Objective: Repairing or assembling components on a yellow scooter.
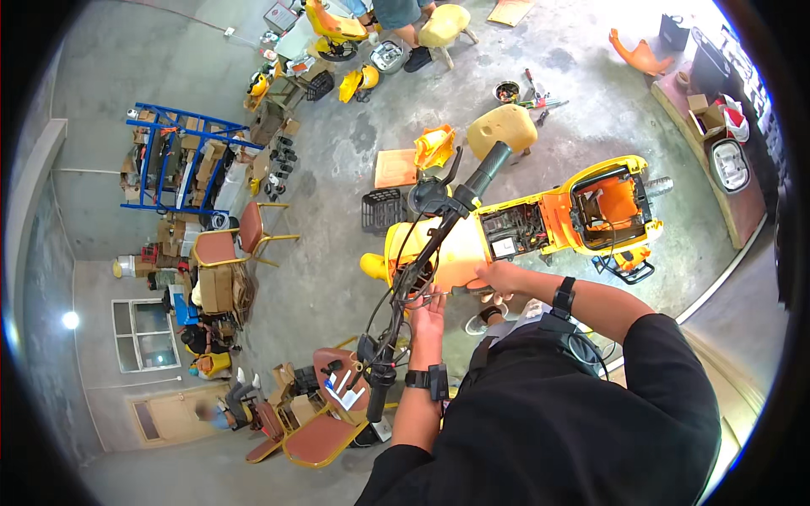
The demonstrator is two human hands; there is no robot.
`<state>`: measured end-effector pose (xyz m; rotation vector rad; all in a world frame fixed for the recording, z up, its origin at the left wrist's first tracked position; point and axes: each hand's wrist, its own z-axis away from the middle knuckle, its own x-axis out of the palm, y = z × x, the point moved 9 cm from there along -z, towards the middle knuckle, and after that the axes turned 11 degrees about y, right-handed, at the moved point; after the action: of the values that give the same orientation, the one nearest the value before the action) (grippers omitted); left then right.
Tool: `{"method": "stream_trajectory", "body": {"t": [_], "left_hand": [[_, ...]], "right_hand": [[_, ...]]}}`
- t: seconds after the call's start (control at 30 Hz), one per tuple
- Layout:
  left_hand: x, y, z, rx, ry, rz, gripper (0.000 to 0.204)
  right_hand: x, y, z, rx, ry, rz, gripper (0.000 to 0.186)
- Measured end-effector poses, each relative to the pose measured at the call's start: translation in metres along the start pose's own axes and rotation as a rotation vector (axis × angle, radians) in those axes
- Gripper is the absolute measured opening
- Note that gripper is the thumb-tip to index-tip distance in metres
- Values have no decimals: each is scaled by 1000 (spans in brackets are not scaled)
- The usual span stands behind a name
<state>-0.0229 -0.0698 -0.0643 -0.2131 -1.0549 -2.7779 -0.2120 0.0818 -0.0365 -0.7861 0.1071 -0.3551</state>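
Observation:
A partly stripped yellow-orange scooter [506, 221] stands before me, its handlebar [434, 234] and black cables bare. My right hand [501, 277] grips the lower edge of the smooth orange front panel [460, 257], thumb on top and fingers curled beneath. Close to the cables under the handlebar, my left hand [428, 309] is raised palm up. Its fingers are bent together by the panel's edge; what they hold, if anything, I cannot make out. Behind the panel lies an open bay with wiring [516, 229]. An orange-lined compartment [614, 202] is at the scooter's right end.
A tan padded stool [503, 131], an orange fairing piece [434, 147] and a black crate [382, 211] stand beyond the scooter. Brown chairs [323, 438] are at lower left, a blue shelf rack [190, 156] farther left. Another person [400, 17] is at the top, beside a yellow scooter.

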Motion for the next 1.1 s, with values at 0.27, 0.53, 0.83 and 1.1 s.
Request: {"method": "stream_trajectory", "body": {"t": [0.27,0.53,0.83,1.1], "left_hand": [[5,-5,8,-50,-36,-8,26],[2,-4,3,2,-10,2,26],[20,-9,0,-56,-192,35,23],[-3,-23,-7,28,-57,-80,26]], "right_hand": [[-10,-42,22,-722,250,77,34],[-2,-4,7,15,-102,-112,38],[-16,-60,35,-785,155,26,47],[-7,0,-3,-203,-10,268,47]]}}
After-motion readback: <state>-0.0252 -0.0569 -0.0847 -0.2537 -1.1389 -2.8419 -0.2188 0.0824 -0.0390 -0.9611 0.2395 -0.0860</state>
